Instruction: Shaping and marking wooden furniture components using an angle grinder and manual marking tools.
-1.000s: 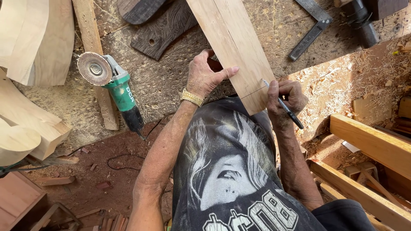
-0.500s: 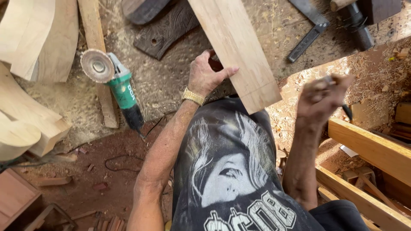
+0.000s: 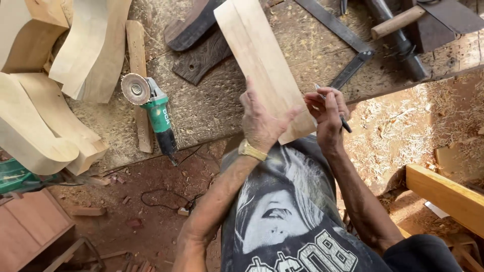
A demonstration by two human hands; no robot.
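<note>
marking the plank point(image 3: 267, 65) at its near end.

my left hand point(image 3: 262, 123) lies spread flat on the plank, pinning it to the table point(image 3: 212, 108) so it can't shift; my right hand point(image 3: 327, 108) pinches a pencil point(image 3: 337, 113) at the plank's edge.

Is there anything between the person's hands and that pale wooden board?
Nothing visible. The left hand lies flat on the board, and the right hand holds a pencil at its right edge.
</note>
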